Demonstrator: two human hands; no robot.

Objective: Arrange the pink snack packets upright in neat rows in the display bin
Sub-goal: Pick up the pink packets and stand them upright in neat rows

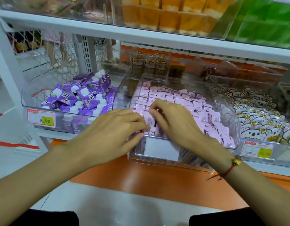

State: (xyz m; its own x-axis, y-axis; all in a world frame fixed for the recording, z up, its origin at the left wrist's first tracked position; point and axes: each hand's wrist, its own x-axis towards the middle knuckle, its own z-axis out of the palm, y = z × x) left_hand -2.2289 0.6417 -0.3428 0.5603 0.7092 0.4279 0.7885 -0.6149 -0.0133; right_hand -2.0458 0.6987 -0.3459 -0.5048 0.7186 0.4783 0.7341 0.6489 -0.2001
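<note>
Both my hands work the front-left corner of the display bin (226, 101).
Left hand (111, 126) and right hand (170, 118) pinch pink snack packets (150, 120) between them; unsorted packets spread toward 1 o'clock, nearer my right.

An orange shelf (157, 175) runs across the middle of the frame. Three clear bins sit on it side by side: the display bin (229, 111) of pink snack packets (178, 101) at centre, a bin of purple drink cartons (82, 95) at left, a bin of white bear-print packets (258, 118) at right.
</note>
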